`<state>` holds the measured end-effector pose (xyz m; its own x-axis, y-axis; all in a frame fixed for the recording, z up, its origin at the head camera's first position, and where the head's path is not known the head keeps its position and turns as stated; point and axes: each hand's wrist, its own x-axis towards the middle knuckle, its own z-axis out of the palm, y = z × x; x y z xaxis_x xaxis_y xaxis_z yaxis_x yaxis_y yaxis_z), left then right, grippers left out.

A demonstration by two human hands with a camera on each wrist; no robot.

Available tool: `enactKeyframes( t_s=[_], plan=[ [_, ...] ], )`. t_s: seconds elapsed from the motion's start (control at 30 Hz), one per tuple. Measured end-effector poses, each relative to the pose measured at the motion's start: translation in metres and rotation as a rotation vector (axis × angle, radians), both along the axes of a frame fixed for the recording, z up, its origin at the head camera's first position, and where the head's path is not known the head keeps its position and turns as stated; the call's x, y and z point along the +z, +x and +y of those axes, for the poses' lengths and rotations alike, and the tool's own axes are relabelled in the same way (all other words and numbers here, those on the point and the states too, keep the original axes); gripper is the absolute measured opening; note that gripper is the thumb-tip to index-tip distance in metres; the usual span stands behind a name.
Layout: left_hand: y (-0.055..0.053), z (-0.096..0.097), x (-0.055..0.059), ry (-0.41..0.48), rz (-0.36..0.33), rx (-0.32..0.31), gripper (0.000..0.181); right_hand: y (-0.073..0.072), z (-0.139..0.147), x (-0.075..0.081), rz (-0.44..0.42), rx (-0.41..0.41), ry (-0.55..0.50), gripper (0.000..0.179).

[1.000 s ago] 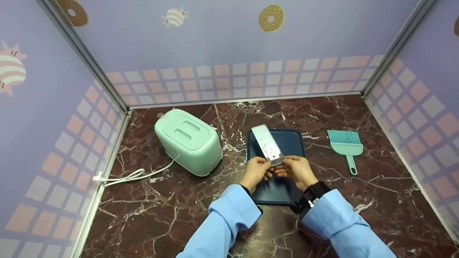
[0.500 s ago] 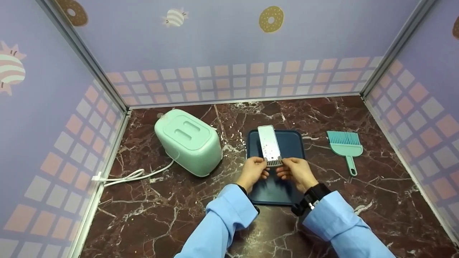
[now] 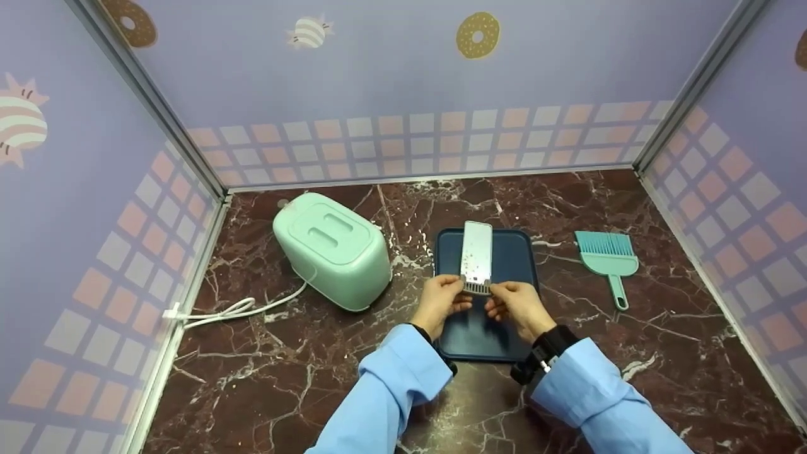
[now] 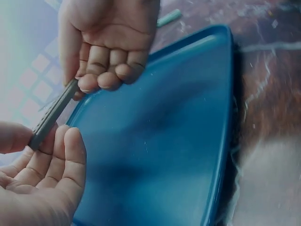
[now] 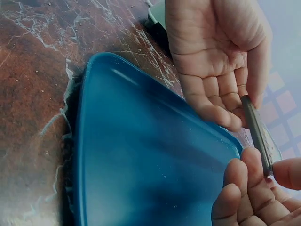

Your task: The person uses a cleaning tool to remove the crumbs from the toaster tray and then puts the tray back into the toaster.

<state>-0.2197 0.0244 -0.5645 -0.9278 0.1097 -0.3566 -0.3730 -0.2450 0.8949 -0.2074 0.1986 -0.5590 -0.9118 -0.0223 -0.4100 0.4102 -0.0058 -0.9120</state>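
Our left hand (image 3: 439,301) and right hand (image 3: 518,304) pinch the slotted end (image 3: 476,288) of the metal plate (image 3: 478,250) above the blue tray (image 3: 512,257). We find the toaster (image 3: 337,255) left of this tray, the brush (image 3: 609,261) right.

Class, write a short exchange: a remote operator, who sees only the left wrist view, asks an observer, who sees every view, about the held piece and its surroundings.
Operator: I see the left hand and right hand pinching the edge of a thin grey piece at the blue tray. What is its top like?

Observer: In the head view it is a long silvery panel with dark flecks on it.

Operator: What stands beside the tray, on the left hand's side?

Observer: A mint-green appliance, which looks like a toaster.
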Motion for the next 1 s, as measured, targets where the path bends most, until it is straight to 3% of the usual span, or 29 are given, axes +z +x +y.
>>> enactKeyframes(
  t_s=[0.2, 0.33, 1.0],
  plan=[
    [0.000, -0.002, -0.003, 0.170, -0.026, 0.012, 0.031, 0.003, -0.007, 0.000, -0.009, 0.014, -0.004, 0.024],
    [0.000, -0.005, -0.004, 0.231, -0.029, 0.018, 0.031, 0.005, -0.012, 0.002, -0.001, 0.039, 0.001, 0.024],
    [-0.001, -0.009, -0.007, 0.296, -0.050, 0.055, 0.029, 0.007, -0.025, 0.005, 0.006, 0.086, 0.030, 0.027]
  ],
)
